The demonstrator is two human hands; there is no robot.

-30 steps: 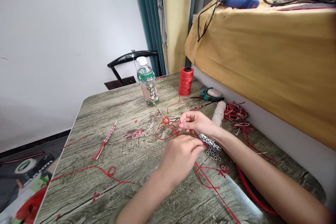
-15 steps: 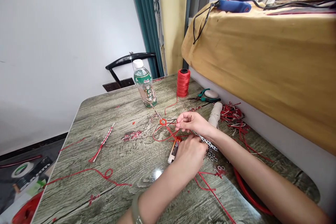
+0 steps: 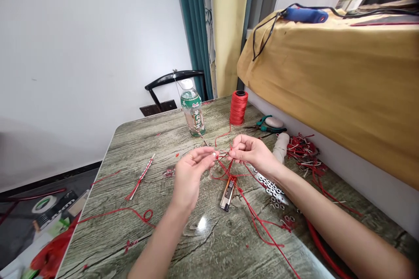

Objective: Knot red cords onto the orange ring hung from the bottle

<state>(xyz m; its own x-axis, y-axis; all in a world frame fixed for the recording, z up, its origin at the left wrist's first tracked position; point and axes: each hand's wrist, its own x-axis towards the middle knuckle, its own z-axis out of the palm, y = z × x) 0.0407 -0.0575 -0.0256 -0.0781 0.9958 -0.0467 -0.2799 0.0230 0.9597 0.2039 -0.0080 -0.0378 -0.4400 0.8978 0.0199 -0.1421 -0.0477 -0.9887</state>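
Red cords [image 3: 240, 190]: pinched in right hand's [image 3: 253, 152] grip, strands below. Left hand's [image 3: 189, 173] grip: alongside, narrow, hold unclear. Wood-grain desk [image 3: 186, 250]: bottle [image 3: 192, 110] near far edge; white wall [image 3: 81, 52] beyond left edge.

Left bare hand [image 3: 189, 178] lifts off the tabletop to the thin red cords [image 3: 224, 166].
A half second ago it reaches down over the right side of the small orange-and-black rectangular case [image 3: 228, 192]; now it is left of that case, its thumb and fingertips pinching cord beyond the far end and hiding the round orange ring seen there before. The case, out of sight one second ago and partly covered afterward, lies fully uncovered, as does cord just right of it.
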